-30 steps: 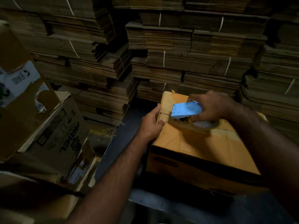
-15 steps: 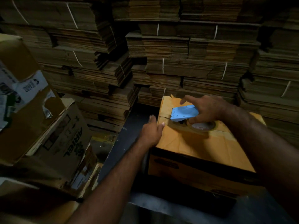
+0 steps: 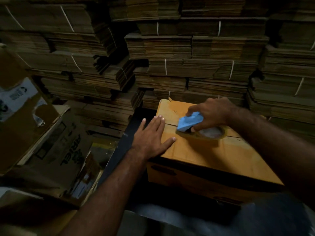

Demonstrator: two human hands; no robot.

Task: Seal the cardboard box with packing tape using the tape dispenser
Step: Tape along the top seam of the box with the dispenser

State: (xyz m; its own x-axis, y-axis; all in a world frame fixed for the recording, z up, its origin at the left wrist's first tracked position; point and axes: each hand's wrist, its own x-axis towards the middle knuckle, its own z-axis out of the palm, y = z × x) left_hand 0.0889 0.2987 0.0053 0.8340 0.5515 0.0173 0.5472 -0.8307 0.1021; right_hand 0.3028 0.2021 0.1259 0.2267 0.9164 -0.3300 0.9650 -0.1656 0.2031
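Your right hand (image 3: 211, 114) grips the tape dispenser (image 3: 190, 122) on the cardboard box (image 3: 196, 150), left hand (image 3: 151, 135) flat; most of the seam (image 3: 232, 136) looks untaped.

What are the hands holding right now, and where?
The right hand grips the blue tape dispenser around its body. The left hand holds nothing, lying flat on the cardboard box.

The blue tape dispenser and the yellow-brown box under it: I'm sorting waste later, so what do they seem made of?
The blue tape dispenser, held in the right hand, looks like painted sheet metal or hard plastic: flat, smooth, matte faces with crisp edges; the dim light leaves it open. The yellow-brown box looks like cardboard: dull paper surface, folded flaps meeting at a seam.
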